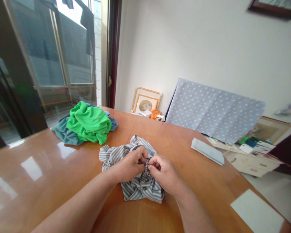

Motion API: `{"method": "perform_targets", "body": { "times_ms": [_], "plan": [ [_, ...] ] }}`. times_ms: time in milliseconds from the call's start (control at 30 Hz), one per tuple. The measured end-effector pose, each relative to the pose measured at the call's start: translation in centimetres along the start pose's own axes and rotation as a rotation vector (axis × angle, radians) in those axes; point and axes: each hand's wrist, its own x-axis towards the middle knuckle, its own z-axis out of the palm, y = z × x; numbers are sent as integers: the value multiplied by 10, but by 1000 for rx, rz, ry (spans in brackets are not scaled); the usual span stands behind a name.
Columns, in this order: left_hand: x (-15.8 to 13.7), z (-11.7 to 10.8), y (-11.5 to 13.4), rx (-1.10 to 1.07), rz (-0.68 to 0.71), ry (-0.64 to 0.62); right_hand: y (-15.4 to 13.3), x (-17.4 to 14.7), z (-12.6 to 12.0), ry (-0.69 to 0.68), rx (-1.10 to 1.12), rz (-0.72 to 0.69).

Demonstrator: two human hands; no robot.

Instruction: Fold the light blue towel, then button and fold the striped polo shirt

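A grey-and-white striped shirt (143,191) lies crumpled on the wooden table (184,152) in front of me. My left hand (133,163) is closed, its thumb and fingers pinching the bunched cloth near the middle of the shirt. Close beside it, my right hand (162,170) also pinches the striped fabric, with thumb and forefinger pressed together. Small buttons seem to run down the front below my hands. The exact bit of cloth between my fingertips is partly hidden.
A pile of clothes with a bright green garment (89,121) on top sits at the back left. On the right lie a folded pale cloth (207,151) and a white sheet (258,212). Beyond the table edge stand a polka-dot cover (213,110) and a white drawer cabinet (252,161).
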Motion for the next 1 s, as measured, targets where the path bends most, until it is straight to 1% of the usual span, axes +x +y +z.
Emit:
{"method": "perform_targets", "body": {
  "times_ms": [100,333,500,600,667,733,900,933,1000],
  "plan": [
    [1,1,-1,-47,-41,-3,-1,0,-2,-12,-6,-2],
    [2,2,-13,-296,-153,-8,-6,-1,-3,-29,-38,-31],
    [2,0,-16,-314,-142,-18,-8,0,0,12,-43,-52],
    [1,-4,-11,-266,-108,-27,-10,0,0,37,-36,-82],
    [1,-6,-7,-207,-80,-28,-10,1,-2,15,-33,-117],
    [0,-6,-3,-142,-48,-12,-10,2,-3,-9,-43,-121],
    [0,-3,0,61,14,86,-6,2,-1,24,-113,-3],
    [0,-3,2,118,26,121,-5,2,-1,32,-110,23],
    [0,-2,6,252,53,239,-3,3,-1,49,-61,78]
  ]
}}
